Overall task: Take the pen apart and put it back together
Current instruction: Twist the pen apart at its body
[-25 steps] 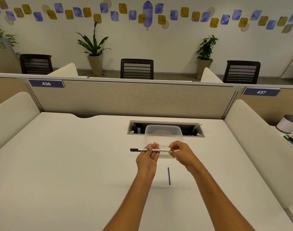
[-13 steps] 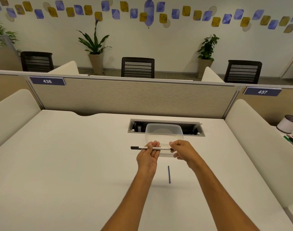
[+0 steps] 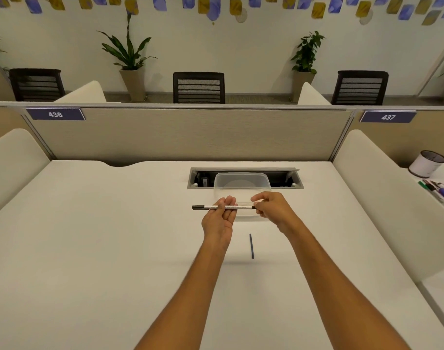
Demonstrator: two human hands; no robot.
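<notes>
A thin dark blue refill (image 3: 251,246) lies on the white desk (image 3: 89,248), nearest the viewer, between the two forearms and apart from both hands. Above the desk, the left hand (image 3: 219,221) pinches the pen (image 3: 223,207) at mid-barrel between thumb and fingertips; the pen is level, its black end pointing left. The right hand (image 3: 271,209) is closed on the pen's right end. Small print runs along the white barrel but is too fine to read. Just behind the hands stands a clear plastic tub (image 3: 242,184), in front of an open cable tray (image 3: 245,178). To the right, markers (image 3: 440,192) and a white cup (image 3: 426,164) sit on the neighbouring desk. On the partition (image 3: 190,135), blue plates read "436" (image 3: 55,114) and "437" (image 3: 388,117).
</notes>
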